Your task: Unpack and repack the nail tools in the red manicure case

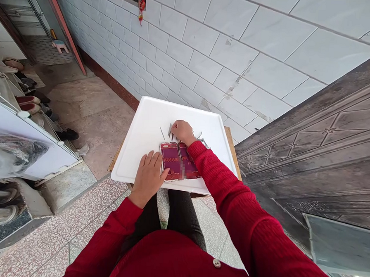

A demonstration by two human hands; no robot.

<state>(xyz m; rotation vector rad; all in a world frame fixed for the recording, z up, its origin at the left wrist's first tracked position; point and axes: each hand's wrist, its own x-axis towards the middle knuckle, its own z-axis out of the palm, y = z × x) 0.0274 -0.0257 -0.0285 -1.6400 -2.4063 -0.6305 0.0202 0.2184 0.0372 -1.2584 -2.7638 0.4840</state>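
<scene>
A purplish-red case (172,166) (open) lies near tools (169,130).

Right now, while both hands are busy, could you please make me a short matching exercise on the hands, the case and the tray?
Things:
1. Left hand
2. Tray
3. Right hand
4. Case

Places, colours and states:
A. among thin items, beyond the case's far edge
B. open, dark red-purple inside
C. at the case's left edge, fingers spread
D. white, beneath the case

Right pairs: 1-C, 2-D, 3-A, 4-B.
</scene>
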